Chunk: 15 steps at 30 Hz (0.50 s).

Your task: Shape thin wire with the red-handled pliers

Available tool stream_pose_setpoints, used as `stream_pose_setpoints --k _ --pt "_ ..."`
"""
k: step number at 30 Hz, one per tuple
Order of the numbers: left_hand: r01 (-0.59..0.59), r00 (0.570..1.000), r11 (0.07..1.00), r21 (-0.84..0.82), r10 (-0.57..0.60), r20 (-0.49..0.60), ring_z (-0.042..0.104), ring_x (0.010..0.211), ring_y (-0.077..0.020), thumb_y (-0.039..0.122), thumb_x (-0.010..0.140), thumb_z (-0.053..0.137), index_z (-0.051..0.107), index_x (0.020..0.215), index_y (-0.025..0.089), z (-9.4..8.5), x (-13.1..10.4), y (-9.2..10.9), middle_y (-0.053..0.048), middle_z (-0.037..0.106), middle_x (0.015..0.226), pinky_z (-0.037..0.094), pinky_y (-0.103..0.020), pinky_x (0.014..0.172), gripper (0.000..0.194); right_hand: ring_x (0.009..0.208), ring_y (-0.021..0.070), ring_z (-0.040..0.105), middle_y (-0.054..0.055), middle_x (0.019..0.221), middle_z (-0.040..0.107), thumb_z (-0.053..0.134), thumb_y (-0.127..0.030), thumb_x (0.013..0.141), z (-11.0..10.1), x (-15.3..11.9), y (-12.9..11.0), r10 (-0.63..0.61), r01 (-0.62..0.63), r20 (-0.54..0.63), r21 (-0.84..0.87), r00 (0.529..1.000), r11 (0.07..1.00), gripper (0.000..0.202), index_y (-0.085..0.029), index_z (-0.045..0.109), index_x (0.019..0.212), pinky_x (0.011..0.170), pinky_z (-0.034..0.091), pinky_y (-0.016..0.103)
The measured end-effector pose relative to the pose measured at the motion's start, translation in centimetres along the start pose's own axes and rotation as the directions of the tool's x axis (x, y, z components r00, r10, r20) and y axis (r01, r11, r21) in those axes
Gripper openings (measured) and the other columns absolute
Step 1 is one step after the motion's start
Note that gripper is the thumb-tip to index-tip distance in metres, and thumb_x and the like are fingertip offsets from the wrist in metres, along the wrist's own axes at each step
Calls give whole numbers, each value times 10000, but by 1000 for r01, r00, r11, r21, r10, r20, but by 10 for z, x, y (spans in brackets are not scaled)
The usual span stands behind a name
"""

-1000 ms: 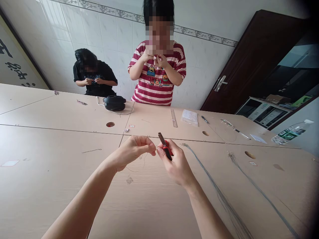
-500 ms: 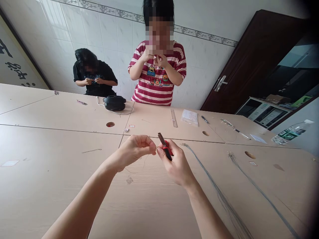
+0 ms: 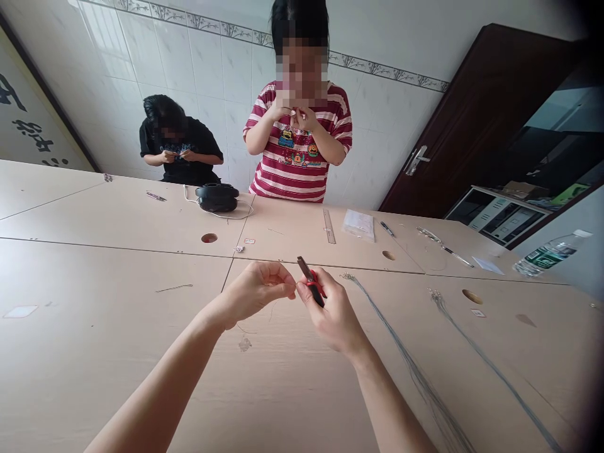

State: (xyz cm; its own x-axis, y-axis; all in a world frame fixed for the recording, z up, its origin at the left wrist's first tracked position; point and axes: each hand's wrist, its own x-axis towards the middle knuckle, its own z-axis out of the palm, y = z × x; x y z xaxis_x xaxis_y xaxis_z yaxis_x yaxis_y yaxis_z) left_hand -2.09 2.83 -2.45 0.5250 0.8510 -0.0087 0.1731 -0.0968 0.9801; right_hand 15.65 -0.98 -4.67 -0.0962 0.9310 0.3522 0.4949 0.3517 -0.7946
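My right hand (image 3: 333, 308) is wrapped round pliers (image 3: 311, 282) with red and black handles, their dark metal jaws pointing up and to the left. Its thumb tip meets the fingertips of my left hand (image 3: 259, 290), which are pinched together. A thin wire (image 3: 271, 313) hangs below my left fingers; the small piece between the fingertips is too tiny to make out. Right of my hands lies a bundle of grey-blue wires (image 3: 401, 343), with a second bundle (image 3: 491, 358) farther right.
Across the table (image 3: 117, 377) are black headphones (image 3: 217, 197), a ruler (image 3: 329, 226), a plastic bag (image 3: 358, 225), pens and a water bottle (image 3: 550, 253). Two people, one in a striped shirt (image 3: 295, 170), one in black (image 3: 193, 135), hold small things on the far side.
My fingertips have come closer together, and the hanging wire has shifted slightly. The pliers stay in my right hand. The view has tilted slightly.
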Motion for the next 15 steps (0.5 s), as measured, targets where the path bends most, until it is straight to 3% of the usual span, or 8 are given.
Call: stream_pose_setpoints --k 2,4,7,9,12,15 --pt "39 999 999 34 -39 -12 641 962 -237 402 788 662 707 887 197 -3 0 -1 -74 718 954 471 -385 872 232 738 170 532 34 816 580 490 -336 912 -1 1 1 -1 1 -10 -6 1000 1000 143 -212 511 845 651 420 278" --pt "94 990 994 48 -89 -111 629 1033 -259 466 781 660 717 984 220 -8 0 -2 -76 715 1050 468 -395 889 324 705 162 514 24 794 561 482 -344 915 -2 1 2 3 -3 -17 -21 1000 1000 153 -211 504 843 624 402 271" --pt "64 944 993 -94 -91 -317 608 1112 -258 504 786 647 686 1092 230 -17 2 -5 -82 693 1161 461 -400 941 412 650 146 480 4 753 532 463 -360 929 -6 2 5 24 -25 -23 -32 999 999 180 -212 500 834 591 376 260" --pt "-1 928 975 -222 -81 -364 606 1131 -250 483 787 663 672 1112 207 -26 3 -7 -101 690 1180 455 -398 974 427 633 140 467 -5 732 516 463 -373 932 -11 4 10 34 -36 -42 -41 999 999 195 -210 504 833 579 363 256" --pt "-52 912 948 -314 -83 -403 613 1131 -258 439 751 723 682 1070 169 -52 -4 -6 -120 707 1146 456 -395 990 420 610 134 451 -16 705 497 476 -391 931 -20 8 21 60 -65 -96 -59 994 996 211 -206 509 836 563 349 251" --pt "-172 806 933 -317 -52 -590 615 1132 -260 373 702 765 682 1034 181 -91 -24 -3 -82 740 1055 479 -384 953 392 593 130 435 -21 693 490 484 -409 927 -28 11 31 81 -91 -139 -69 987 993 226 -206 513 832 547 339 247"
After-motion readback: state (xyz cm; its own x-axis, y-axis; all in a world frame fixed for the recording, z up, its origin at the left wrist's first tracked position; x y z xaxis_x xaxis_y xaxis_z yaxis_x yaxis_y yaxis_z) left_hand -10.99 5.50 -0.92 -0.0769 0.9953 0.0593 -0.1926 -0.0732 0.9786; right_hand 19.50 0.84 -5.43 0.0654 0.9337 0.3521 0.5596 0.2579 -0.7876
